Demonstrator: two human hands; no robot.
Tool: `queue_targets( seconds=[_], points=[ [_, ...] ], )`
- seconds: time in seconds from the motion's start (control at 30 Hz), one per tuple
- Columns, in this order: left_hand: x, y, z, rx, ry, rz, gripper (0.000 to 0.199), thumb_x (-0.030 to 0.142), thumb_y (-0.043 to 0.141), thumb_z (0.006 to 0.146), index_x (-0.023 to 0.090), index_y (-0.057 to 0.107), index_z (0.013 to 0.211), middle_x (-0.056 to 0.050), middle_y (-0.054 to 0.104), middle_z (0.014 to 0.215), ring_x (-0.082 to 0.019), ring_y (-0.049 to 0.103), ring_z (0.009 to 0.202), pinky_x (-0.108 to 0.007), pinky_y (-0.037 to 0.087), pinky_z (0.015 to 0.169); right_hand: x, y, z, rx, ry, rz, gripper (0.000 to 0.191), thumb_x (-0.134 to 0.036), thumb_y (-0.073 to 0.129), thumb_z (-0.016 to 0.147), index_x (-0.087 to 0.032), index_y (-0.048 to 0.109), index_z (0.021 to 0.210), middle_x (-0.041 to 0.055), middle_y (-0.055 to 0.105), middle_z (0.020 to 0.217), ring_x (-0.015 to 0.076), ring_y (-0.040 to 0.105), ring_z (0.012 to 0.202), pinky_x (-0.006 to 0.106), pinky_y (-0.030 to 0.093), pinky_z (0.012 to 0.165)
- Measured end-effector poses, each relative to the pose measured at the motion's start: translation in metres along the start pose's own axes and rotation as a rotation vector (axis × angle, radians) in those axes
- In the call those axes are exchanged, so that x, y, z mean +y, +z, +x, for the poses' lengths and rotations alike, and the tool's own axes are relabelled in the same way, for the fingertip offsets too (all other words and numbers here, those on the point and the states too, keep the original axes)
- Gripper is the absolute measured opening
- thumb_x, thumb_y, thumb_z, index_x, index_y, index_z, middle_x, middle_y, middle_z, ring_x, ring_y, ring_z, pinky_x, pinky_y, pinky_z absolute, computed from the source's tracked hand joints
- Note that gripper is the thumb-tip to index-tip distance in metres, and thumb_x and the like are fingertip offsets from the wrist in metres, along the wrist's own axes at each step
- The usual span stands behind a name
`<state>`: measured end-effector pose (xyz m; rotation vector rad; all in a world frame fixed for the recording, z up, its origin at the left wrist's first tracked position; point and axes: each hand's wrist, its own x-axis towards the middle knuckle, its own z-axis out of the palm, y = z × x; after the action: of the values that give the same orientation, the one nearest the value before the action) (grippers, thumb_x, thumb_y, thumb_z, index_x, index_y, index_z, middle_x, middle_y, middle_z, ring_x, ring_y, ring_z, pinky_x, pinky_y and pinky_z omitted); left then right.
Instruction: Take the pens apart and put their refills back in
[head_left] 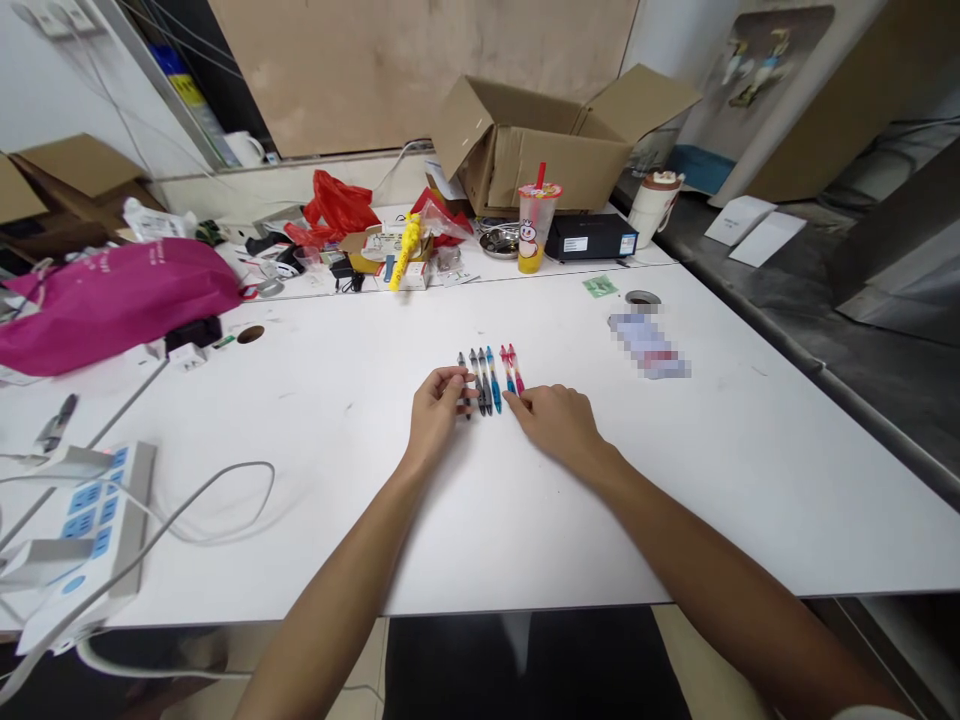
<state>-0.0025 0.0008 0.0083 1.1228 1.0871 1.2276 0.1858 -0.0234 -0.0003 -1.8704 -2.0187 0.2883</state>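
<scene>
1. While pens [485, 385] lie in a row mid-table, the left hand [439, 405] is at the leftmost dark pen [462, 361]; I can't tell if it squeezes.
2. The right hand [561, 420] curls beside the near ends of the red-topped pens [517, 373]; I can't tell if it grips.
3. Far behind stands a drink cup [529, 228].

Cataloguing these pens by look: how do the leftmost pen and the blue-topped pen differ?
The leftmost pen looks black or grey; the blue-topped pen has blue ends. The left hand partly covers the leftmost pen; the blue-topped pen lies uncovered. Both lie on the white table.
</scene>
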Motion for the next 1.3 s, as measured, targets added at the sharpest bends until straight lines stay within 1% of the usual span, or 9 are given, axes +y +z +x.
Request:
queue_targets(
  seconds=[0.1,0.17,0.23,0.33,0.63,0.83,1.0,1.17,1.3],
  points=[
    [0.0,-0.001,0.001,0.003,0.001,-0.013,0.02,0.036,0.066,0.088,0.018,0.066,0.097,-0.01,0.07,0.107,-0.015,0.068,0.079,-0.024,0.054,0.061,0.002,-0.002,-0.001,0.052,-0.153,0.063,0.036,-0.04,0.045,0.101,-0.023,0.07,0.082,0.0072,0.07,0.076,0.0241,0.062,0.073,0.038,0.044,0.068],
    [0.0,-0.001,0.002,0.003,0.0,-0.02,0.02,0.035,0.066,0.088,0.018,0.066,0.097,-0.01,0.07,0.106,-0.015,0.068,0.078,-0.024,0.053,0.06,0.004,-0.002,0.0,0.055,-0.338,0.097,0.025,-0.035,0.051,0.098,-0.023,0.07,0.109,0.01,0.074,0.107,0.0287,0.063,0.102,0.043,0.048,0.084],
    [-0.001,-0.001,0.002,-0.002,0.002,-0.024,0.019,0.035,0.067,0.088,0.018,0.066,0.096,-0.009,0.07,0.104,-0.015,0.068,0.078,-0.024,0.053,0.06,0.006,0.0,0.001,0.027,-0.471,0.102,0.038,-0.032,0.054,0.096,-0.024,0.06,0.133,0.0105,0.064,0.136,0.031,0.053,0.128,0.049,0.045,0.101],
    [-0.001,-0.001,0.002,-0.01,0.008,-0.03,0.02,0.036,0.068,0.087,0.018,0.066,0.096,-0.009,0.071,0.104,-0.015,0.068,0.078,-0.024,0.053,0.06,0.009,0.005,0.004,-0.016,-0.473,0.082,0.046,-0.028,0.052,0.098,-0.028,0.052,0.144,0.0088,0.059,0.144,0.031,0.044,0.14,0.053,0.041,0.108],
    [0.0,-0.001,0.001,0.003,-0.004,-0.019,0.021,0.036,0.067,0.087,0.018,0.066,0.097,-0.009,0.071,0.105,-0.016,0.069,0.079,-0.025,0.053,0.061,0.012,-0.002,0.01,0.093,-0.461,0.188,0.031,-0.028,0.049,0.102,-0.025,0.069,0.125,0.0097,0.066,0.135,0.0295,0.054,0.13,0.05,0.042,0.105],
    [0.0,-0.002,0.001,0.004,-0.013,-0.021,0.022,0.037,0.068,0.087,0.018,0.066,0.097,-0.01,0.071,0.106,-0.016,0.07,0.08,-0.025,0.054,0.062,0.009,-0.007,0.005,0.14,-0.121,0.667,0.038,-0.043,0.046,0.102,-0.025,0.066,0.129,0.0072,0.076,0.11,0.0235,0.069,0.094,0.04,0.054,0.081],
    [0.003,-0.003,0.001,-0.013,-0.093,-0.133,0.028,0.04,0.067,0.09,0.017,0.066,0.105,-0.014,0.071,0.115,-0.02,0.073,0.092,-0.028,0.058,0.071,0.002,-0.014,0.0,0.214,-0.082,0.867,0.041,-0.051,0.053,0.097,-0.025,0.066,0.126,0.0097,0.075,0.118,0.0258,0.069,0.105,0.04,0.055,0.082],
    [0.007,0.0,0.002,-0.036,-0.204,-0.307,0.034,0.042,0.068,0.091,0.014,0.063,0.111,-0.018,0.07,0.123,-0.023,0.074,0.101,-0.031,0.06,0.083,-0.001,-0.016,-0.006,0.097,-0.194,1.012,0.031,-0.044,0.058,0.095,-0.024,0.07,0.115,0.0082,0.075,0.112,0.0232,0.069,0.097,0.042,0.054,0.086],
    [0.009,0.001,0.003,-0.023,-0.198,-0.382,0.021,0.032,0.067,0.093,0.015,0.063,0.103,-0.014,0.073,0.115,-0.015,0.075,0.086,-0.028,0.061,0.083,-0.003,-0.014,-0.006,-0.043,-0.196,1.061,0.023,-0.041,0.06,0.092,-0.023,0.071,0.1,0.0054,0.073,0.095,0.019,0.066,0.081,0.039,0.053,0.078]
  ],
)
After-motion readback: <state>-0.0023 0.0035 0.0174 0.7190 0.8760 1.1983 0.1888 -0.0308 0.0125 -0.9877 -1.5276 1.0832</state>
